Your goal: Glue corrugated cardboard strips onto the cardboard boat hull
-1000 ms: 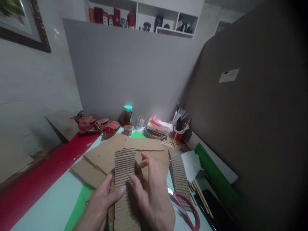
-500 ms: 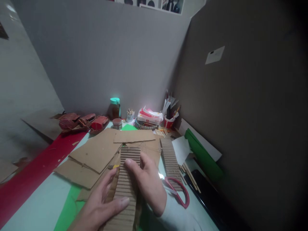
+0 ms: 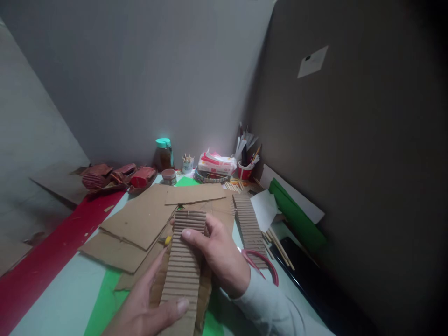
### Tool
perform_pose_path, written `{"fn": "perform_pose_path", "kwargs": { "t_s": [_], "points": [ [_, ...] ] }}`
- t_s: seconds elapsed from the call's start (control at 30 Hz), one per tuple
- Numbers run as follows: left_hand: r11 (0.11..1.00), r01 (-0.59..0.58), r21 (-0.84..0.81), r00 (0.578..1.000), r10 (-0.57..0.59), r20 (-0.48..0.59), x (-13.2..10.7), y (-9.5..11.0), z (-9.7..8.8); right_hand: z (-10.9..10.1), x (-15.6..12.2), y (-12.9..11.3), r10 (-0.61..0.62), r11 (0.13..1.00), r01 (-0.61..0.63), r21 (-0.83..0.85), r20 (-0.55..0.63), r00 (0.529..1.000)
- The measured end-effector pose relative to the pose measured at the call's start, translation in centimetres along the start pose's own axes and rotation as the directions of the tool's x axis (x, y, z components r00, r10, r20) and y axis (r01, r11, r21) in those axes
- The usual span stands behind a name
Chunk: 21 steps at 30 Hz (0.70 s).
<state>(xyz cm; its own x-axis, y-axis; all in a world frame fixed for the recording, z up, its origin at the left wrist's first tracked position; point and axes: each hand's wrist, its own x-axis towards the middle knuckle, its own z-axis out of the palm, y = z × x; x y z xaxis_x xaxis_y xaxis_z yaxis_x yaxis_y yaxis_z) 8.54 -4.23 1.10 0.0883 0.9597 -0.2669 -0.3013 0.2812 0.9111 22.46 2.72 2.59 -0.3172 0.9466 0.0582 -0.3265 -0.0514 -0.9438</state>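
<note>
A long strip of corrugated cardboard [image 3: 184, 266], its ridges bare, is held between both hands at the front of the table. My right hand [image 3: 224, 256] grips its far right edge, thumb on top and fingers underneath. My left hand [image 3: 150, 303] is closed round the near left side, its thumb lying on the ridges; its other fingers are partly hidden. Brown cardboard shows beneath the strip on both sides. A small tool with a yellow part [image 3: 168, 241] lies just left of the strip. Red-handled scissors [image 3: 261, 266] rest right of my right wrist, partly covered by the sleeve.
Flat cardboard sheets [image 3: 136, 219] cover the middle left. A second ridged strip [image 3: 248, 224] lies on the right near wooden sticks [image 3: 282, 249] and a black flat object [image 3: 308, 289]. Behind stand a teal-lidded jar [image 3: 164, 156], a red cup [image 3: 245, 171] and red cardboard pieces [image 3: 142, 177].
The view has tilted down slightly. My right hand and sleeve have shifted a little right, covering more of the scissors. Both hands keep hold of the strip, and more brown cardboard shows under its right side.
</note>
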Motion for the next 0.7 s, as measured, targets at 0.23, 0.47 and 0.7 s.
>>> {"fn": "perform_pose_path", "kwargs": {
  "t_s": [0.23, 0.47, 0.7],
  "points": [
    [0.997, 0.033, 0.069, 0.999, -0.032, -0.021, -0.10, 0.28, 0.13, -0.15, 0.10, 0.00, -0.025, 0.999, 0.024, 0.028, 0.033, 0.999],
    [0.989, 0.034, 0.144, 0.996, -0.021, -0.090, -0.04, 0.21, 0.06, -0.35, -0.03, -0.21, -0.077, 0.993, 0.079, -0.084, 0.028, 0.997],
    [0.974, -0.021, 0.227, 0.986, 0.058, -0.155, -0.01, 0.00, 0.47, -0.32, -0.10, 0.10, -0.064, 0.997, 0.066, -0.039, 0.049, 0.997]
  ]
}}
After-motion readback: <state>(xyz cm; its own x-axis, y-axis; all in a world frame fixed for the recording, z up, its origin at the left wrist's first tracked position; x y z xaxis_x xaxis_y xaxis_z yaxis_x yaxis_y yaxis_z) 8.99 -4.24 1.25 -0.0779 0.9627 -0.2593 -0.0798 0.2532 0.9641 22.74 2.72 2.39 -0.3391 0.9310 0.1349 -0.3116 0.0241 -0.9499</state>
